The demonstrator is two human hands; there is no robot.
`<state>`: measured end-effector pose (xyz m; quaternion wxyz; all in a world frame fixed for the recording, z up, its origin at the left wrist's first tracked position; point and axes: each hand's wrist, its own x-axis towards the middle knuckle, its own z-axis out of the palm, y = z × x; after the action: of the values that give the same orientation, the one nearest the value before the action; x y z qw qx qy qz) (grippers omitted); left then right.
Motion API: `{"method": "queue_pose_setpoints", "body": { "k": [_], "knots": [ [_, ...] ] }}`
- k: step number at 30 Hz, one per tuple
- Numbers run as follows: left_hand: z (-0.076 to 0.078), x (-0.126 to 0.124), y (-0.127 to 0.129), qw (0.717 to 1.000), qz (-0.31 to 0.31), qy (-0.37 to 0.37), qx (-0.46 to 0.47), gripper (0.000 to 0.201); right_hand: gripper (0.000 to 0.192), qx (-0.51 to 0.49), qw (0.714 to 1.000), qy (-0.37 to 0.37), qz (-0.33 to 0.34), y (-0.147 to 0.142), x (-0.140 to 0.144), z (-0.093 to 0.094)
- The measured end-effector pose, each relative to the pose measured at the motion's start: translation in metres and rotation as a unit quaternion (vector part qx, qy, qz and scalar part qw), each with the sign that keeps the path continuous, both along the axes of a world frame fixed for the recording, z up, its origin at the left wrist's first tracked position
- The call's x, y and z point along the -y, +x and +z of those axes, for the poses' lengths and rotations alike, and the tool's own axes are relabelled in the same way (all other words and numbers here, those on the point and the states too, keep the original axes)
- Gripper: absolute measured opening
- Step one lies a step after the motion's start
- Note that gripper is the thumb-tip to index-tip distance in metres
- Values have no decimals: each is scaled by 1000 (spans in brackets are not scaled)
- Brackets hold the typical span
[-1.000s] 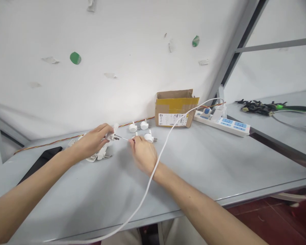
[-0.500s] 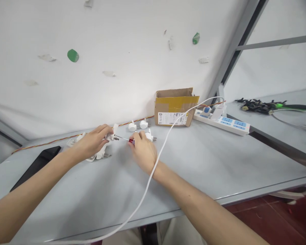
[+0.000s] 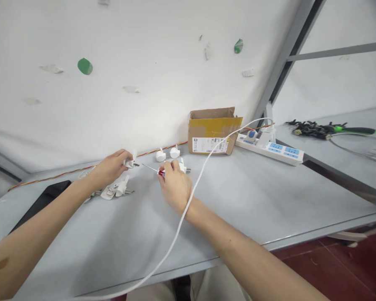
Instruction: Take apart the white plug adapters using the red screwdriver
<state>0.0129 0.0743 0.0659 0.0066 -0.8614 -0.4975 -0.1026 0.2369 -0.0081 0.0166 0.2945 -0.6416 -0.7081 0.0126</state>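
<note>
Between the fingers of my left hand is a white plug, its metal pins pointing right. My right hand grips a screwdriver by its red handle. The thin shaft points left, and its tip is a little apart from the plug's pins. Below my left hand lie more white plug parts, one with pins showing. Behind my right hand rests another white plug, partly hidden by the fingers. Two white plugs stand farther back near the wall.
An open cardboard box stands by the wall. Right of it lies a white power strip with things plugged in. A white cable crosses over my right wrist. At left lies a black phone; twisted wires run along the wall.
My left hand has drawn the plug left, away from the screwdriver tip, which was at the plug before. My right hand has hardly moved. The whole view has shifted slightly.
</note>
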Motion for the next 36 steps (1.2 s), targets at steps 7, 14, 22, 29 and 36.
{"method": "queue_pose_setpoints", "body": {
  "k": [7,14,22,29,36],
  "knots": [
    [-13,-34,-3,999,-18,-19,-33,24,15,17,1000,-25,7,-1,2,1],
    [-19,-43,-1,998,-22,-39,-53,30,15,18,999,-24,13,0,3,2],
    [-19,-44,-6,995,20,-32,-88,38,17,12,999,-45,28,-1,5,6],
    [-13,-42,-8,996,30,-33,-81,35,18,15,999,-32,32,-1,6,5],
    [-2,-27,9,997,25,18,-65,32,17,-1,1000,-31,5,-1,4,5]
  ]
}}
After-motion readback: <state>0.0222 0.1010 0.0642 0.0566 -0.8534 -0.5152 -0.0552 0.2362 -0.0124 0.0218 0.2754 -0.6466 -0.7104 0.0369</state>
